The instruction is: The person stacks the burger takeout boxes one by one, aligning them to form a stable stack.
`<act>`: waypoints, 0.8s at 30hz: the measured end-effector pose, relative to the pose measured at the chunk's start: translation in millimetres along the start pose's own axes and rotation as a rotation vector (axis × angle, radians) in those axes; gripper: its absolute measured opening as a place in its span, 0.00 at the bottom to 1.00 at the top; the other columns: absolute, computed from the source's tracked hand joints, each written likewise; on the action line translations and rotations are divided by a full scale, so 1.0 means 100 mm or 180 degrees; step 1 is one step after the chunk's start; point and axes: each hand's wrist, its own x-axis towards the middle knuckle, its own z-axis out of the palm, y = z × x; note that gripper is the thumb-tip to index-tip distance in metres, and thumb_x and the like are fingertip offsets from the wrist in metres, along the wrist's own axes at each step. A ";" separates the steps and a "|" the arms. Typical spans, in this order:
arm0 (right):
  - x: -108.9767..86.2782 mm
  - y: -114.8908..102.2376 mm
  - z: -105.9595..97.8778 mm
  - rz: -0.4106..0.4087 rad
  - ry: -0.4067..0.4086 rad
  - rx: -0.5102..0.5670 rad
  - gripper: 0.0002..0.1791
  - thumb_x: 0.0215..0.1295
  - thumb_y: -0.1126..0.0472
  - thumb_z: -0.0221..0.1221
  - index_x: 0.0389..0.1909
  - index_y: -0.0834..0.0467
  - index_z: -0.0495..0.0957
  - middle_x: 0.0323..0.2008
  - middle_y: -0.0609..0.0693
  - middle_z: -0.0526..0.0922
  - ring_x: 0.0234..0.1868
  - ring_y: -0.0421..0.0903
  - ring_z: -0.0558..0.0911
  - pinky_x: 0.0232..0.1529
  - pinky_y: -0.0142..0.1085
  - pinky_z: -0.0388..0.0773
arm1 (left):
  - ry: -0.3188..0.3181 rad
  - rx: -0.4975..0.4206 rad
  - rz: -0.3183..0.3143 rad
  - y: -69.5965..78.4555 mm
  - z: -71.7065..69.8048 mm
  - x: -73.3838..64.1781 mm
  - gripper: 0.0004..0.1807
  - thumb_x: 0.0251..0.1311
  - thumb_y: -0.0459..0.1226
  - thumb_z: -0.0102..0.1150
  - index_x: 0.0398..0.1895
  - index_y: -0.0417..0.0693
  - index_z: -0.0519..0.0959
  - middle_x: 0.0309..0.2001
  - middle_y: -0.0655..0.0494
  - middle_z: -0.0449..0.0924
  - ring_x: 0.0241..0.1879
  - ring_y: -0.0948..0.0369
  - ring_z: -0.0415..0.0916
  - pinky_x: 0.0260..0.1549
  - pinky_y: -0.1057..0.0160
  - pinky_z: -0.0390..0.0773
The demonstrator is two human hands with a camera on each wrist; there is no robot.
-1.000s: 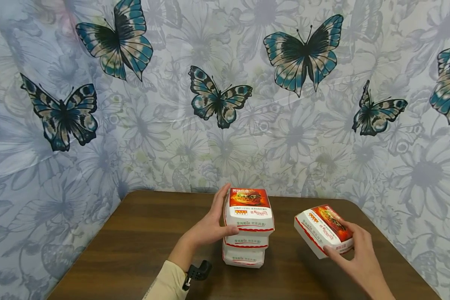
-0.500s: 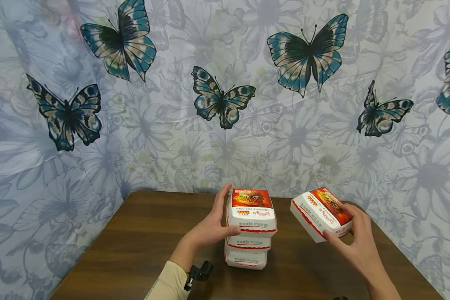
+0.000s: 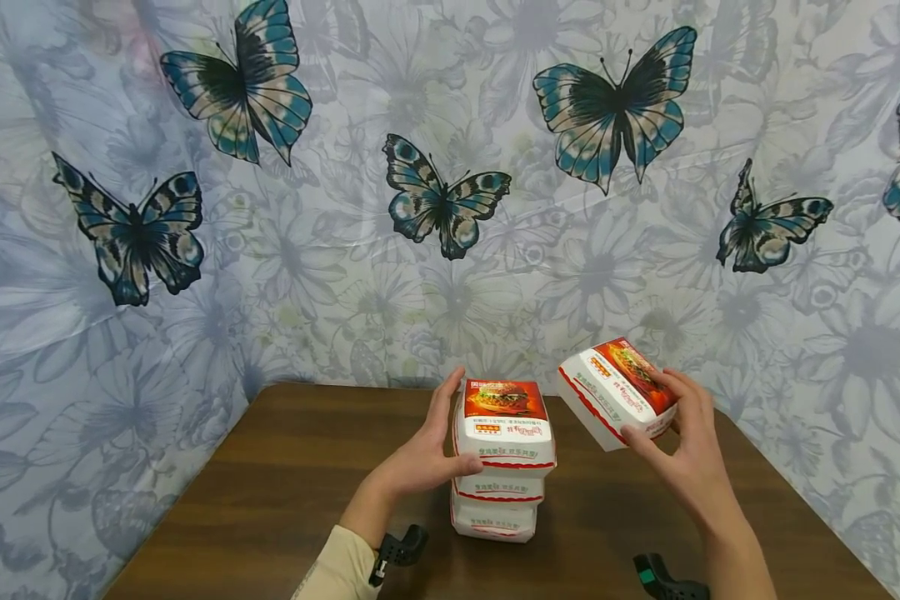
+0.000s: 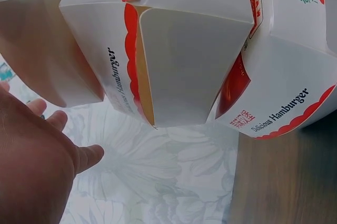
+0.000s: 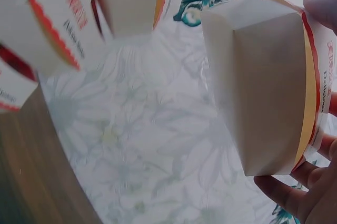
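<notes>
Three white-and-red cardboard hamburger boxes stand in a slightly uneven stack, the top box [image 3: 506, 425] showing a burger picture on its lid. My left hand [image 3: 416, 454] lies along the stack's left side, fingers extended and the thumb by the front of the upper boxes. In the left wrist view that hand [image 4: 47, 145] has its fingers spread beside the boxes. My right hand [image 3: 686, 442] grips another hamburger box [image 3: 607, 396] by its right end, raised and tilted to the right of the stack. From the right wrist, the held box [image 5: 263, 87] shows its plain underside.
A dark brown wooden table [image 3: 307, 467] bears the stack. Behind it hangs a pale floral cloth [image 3: 307, 275] with printed butterflies. Black wrist devices show near both wrists, the right wrist device [image 3: 667, 579] at the lower edge.
My right hand has lifted its hamburger box higher and brought it leftward, closer to the stack. My left hand stays beside the stack.
</notes>
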 end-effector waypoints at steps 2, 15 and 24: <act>0.02 -0.03 0.04 -0.0011 0.0023 0.0060 0.44 0.56 0.65 0.67 0.74 0.49 0.62 0.74 0.53 0.54 0.65 0.29 0.55 0.51 0.19 0.60 | 0.0003 0.0007 0.0002 -0.01 0.00 0.00 0.64 0.49 0.71 0.63 0.79 0.75 0.29 0.80 0.65 0.25 0.80 0.51 0.28 0.70 0.31 0.52; 0.13 -0.22 0.24 -0.0088 0.0091 0.0606 0.40 0.57 0.66 0.62 0.73 0.49 0.64 0.74 0.46 0.55 0.69 0.36 0.57 0.53 0.27 0.62 | -0.0023 0.0015 -0.0014 -0.04 0.02 -0.01 0.65 0.50 0.70 0.63 0.79 0.71 0.29 0.80 0.64 0.25 0.80 0.51 0.28 0.70 0.32 0.52; 0.15 -0.27 0.38 -0.0141 -0.0183 0.0792 0.40 0.58 0.65 0.61 0.73 0.48 0.63 0.74 0.42 0.54 0.65 0.39 0.62 0.53 0.35 0.63 | 0.0067 0.0078 0.0017 -0.03 0.00 0.00 0.63 0.51 0.69 0.63 0.79 0.74 0.31 0.80 0.64 0.28 0.80 0.51 0.31 0.69 0.31 0.53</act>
